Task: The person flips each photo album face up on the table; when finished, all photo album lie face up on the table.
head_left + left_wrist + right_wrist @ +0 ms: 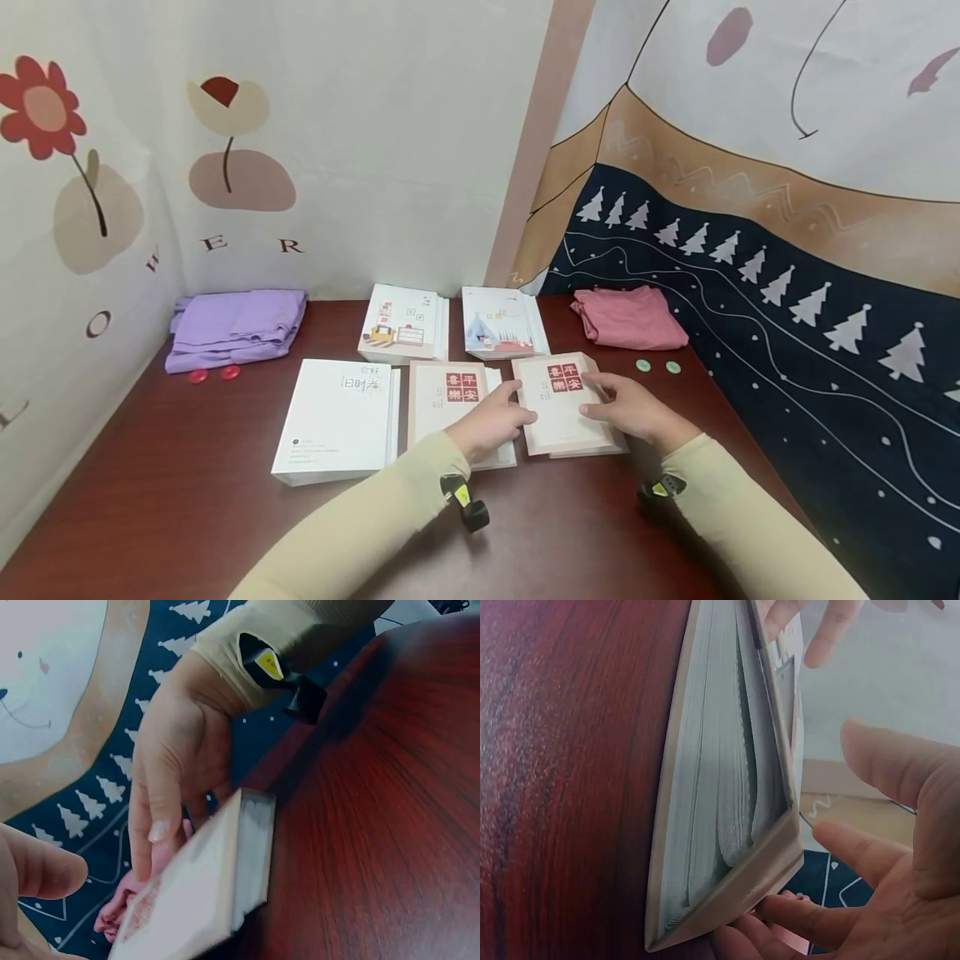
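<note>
Head view, left to right: far to the left of the left hand lies a folded purple cloth [236, 327] with two red discs [213, 374] just in front of it on the dark red surface [180, 508]. Nearer that hand lies a white book [337, 418], and beyond it two more white books [405, 322] near the wall. Right under the left hand [489, 425] is a beige book [453, 402] with a red seal; the hand rests across its right edge, fingers loosely bent and touching the left edge of a second beige book [558, 404]. That second book lies between the two hands. The right hand [633, 408] lies on its right side, fingers bent over the cover and edge, gripping it. Beyond the right hand sit a folded pink cloth [630, 317] and two green discs [657, 365].

Left wrist view shows the book [199, 889] blurred and cut off at the bottom, the right hand's thumb [154, 810] along its far edge; only a fingertip of the left hand [37, 874] shows. Right wrist view shows the book's [727, 795] page block, cover slightly lifted, the right hand's fingers [810, 919] curled under its corner. No containers appear.
</note>
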Demonstrator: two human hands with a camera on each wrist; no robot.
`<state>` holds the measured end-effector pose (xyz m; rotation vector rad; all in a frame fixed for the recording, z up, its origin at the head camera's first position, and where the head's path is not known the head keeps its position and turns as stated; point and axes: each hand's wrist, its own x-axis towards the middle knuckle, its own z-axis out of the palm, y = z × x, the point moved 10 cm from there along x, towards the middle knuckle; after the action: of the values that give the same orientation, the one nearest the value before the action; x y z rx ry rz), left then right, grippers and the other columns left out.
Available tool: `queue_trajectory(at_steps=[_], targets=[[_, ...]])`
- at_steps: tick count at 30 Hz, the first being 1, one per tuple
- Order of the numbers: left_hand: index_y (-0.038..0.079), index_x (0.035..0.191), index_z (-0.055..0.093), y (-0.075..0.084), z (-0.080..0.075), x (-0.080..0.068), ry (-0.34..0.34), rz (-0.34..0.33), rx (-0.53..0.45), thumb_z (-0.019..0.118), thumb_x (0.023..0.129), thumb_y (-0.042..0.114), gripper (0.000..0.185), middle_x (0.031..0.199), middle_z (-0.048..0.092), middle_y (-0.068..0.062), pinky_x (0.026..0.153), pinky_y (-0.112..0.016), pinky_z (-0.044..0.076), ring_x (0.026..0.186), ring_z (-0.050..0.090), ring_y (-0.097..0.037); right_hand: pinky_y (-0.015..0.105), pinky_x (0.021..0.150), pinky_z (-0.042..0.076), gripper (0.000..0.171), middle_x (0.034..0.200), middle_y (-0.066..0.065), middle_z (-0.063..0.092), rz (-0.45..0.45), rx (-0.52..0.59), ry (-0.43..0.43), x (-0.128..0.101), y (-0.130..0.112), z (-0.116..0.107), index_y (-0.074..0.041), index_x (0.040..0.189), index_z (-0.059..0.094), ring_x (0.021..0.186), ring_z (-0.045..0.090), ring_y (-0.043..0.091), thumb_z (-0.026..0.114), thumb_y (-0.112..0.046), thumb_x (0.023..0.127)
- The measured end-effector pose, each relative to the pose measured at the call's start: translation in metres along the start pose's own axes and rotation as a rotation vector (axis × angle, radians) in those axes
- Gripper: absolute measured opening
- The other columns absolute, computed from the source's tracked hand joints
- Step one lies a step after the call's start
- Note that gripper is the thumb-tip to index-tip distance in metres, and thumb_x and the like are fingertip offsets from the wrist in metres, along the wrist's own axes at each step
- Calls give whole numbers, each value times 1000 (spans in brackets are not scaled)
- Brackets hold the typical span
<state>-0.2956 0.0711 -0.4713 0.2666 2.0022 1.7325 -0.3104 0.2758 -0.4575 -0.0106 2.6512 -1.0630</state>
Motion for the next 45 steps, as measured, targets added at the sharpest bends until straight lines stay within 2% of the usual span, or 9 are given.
queue_trajectory(at_steps=[3, 7, 11, 14, 18, 25, 36, 42, 45], targets=[[-5, 164, 21, -2, 2, 4, 15, -16, -44, 66, 95, 8, 84, 150, 46, -36, 108, -53, 52, 111, 63, -30, 66, 119, 37, 66, 159, 26, 46, 3, -13, -1, 0, 0, 0, -10, 154, 55, 145, 44, 45, 78, -27, 95], [-3, 165, 20, -7, 3, 11, 37, -49, -95, 65, 94, 6, 84, 161, 33, -33, 107, -52, 53, 96, 60, -21, 67, 118, 37, 64, 159, 28, 46, 1, -10, -2, -1, 0, -1, -10, 153, 57, 142, 45, 45, 78, -25, 95], [-1, 165, 20, -13, 4, 17, 53, -79, -162, 64, 92, 4, 85, 171, 16, -28, 116, -54, 44, 123, 53, -28, 67, 117, 37, 63, 158, 28, 46, 8, 1, -4, -1, 0, 0, -10, 152, 58, 141, 45, 45, 79, -25, 94], [-1, 165, 19, -14, 7, 19, 54, -78, -194, 63, 90, 1, 87, 172, 10, -28, 122, -56, 36, 141, 37, -37, 66, 117, 38, 63, 159, 27, 46, 23, 11, -3, -1, 1, 2, -12, 151, 59, 142, 45, 44, 80, -26, 93], [-2, 165, 18, -11, 10, 20, 58, -60, -218, 62, 87, -3, 90, 172, 10, -29, 126, -57, 30, 151, 28, -41, 67, 117, 38, 63, 159, 27, 47, 28, 15, 6, 0, 2, 3, -12, 151, 59, 142, 46, 45, 80, -24, 93], [-5, 165, 14, -3, 14, 19, 66, -26, -171, 64, 84, -3, 95, 173, 10, -27, 131, -56, 13, 161, 11, -41, 68, 116, 38, 64, 159, 28, 46, 20, 17, 2, 0, 2, 5, -10, 151, 58, 143, 45, 46, 80, -23, 92], [-5, 164, 19, -4, 11, 23, 94, -9, -208, 58, 82, -11, 92, 173, 12, -27, 131, -57, 9, 161, 9, -43, 68, 116, 39, 65, 159, 28, 45, 20, -1, 6, 1, 1, 6, -10, 151, 59, 145, 44, 47, 81, -22, 92], [-1, 164, 27, -4, 8, 19, 99, -10, -202, 56, 81, -11, 88, 169, 22, -29, 130, -55, 19, 156, 25, -42, 64, 117, 40, 64, 158, 28, 47, 16, 13, 16, 2, 0, 6, -9, 152, 57, 144, 45, 46, 80, -19, 92], [2, 162, 33, -1, 6, 16, 101, 6, -161, 56, 82, -12, 85, 165, 31, -28, 127, -55, 27, 149, 36, -41, 56, 110, 49, 63, 154, 26, 51, 7, 59, 29, 2, -1, 5, -8, 152, 57, 136, 52, 41, 78, -16, 93]])
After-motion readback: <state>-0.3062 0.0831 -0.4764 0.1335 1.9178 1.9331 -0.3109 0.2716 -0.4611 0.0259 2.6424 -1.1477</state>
